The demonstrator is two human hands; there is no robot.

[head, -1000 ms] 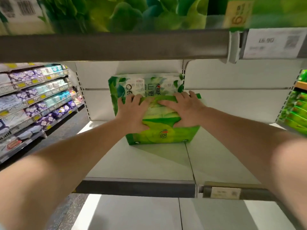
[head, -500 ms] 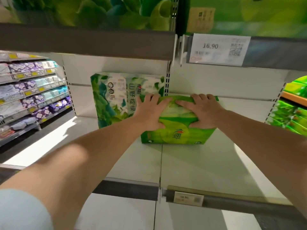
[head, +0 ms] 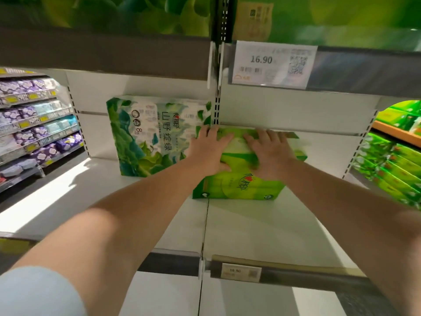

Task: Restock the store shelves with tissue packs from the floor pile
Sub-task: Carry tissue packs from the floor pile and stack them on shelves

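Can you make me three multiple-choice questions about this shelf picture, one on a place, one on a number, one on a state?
1. Where is the bright green tissue pack?
A. on the floor
B. on the white shelf
C. in a cart

2. What price does the upper tag show?
A. 16.90
B. 9.50
C. 25.00

3. How are the left hand and right hand?
A. hanging free
B. holding the tag
C. flat on the pack's top

Answers: B, the pack sits on the shelf board; A, the tag reads 16.90; C, both palms rest on it.

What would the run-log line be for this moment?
phase: placing | both hands flat on green tissue pack | left hand | right hand | pack on shelf
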